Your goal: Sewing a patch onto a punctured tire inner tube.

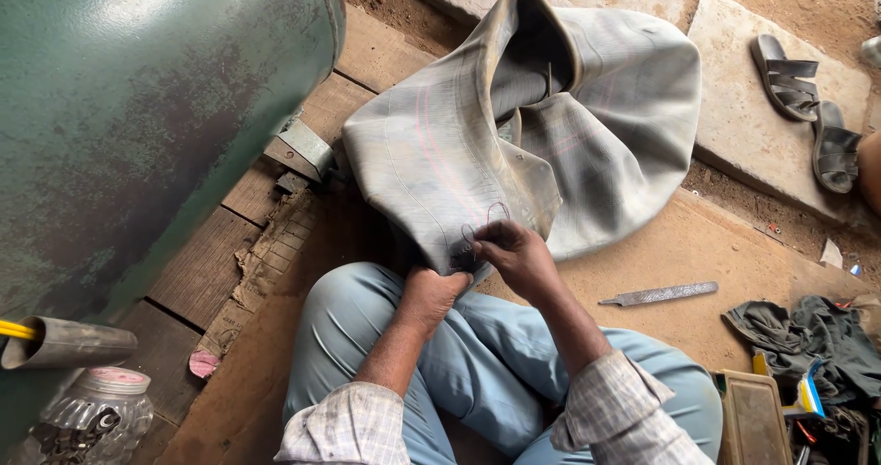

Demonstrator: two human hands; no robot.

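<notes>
A large grey rubber inner tube [551, 125] lies folded on the wooden floor in front of my knees, with pink lines and pen circles drawn on it. My left hand [433, 295] grips the near fold of the tube from below. My right hand [516, 254] pinches the tube's edge right beside it, fingers closed on a dark marked spot. Whether the right hand also holds a small tool I cannot tell. Both forearms wear checked sleeves over light blue trousers.
A big green metal tank [138, 107] fills the left. A metal file [659, 293] lies on the floor to the right. Dark rags [808, 332] and a small box [752, 419] sit at lower right. Sandals [808, 107] rest on stone slabs. A glass jar [92, 419] stands lower left.
</notes>
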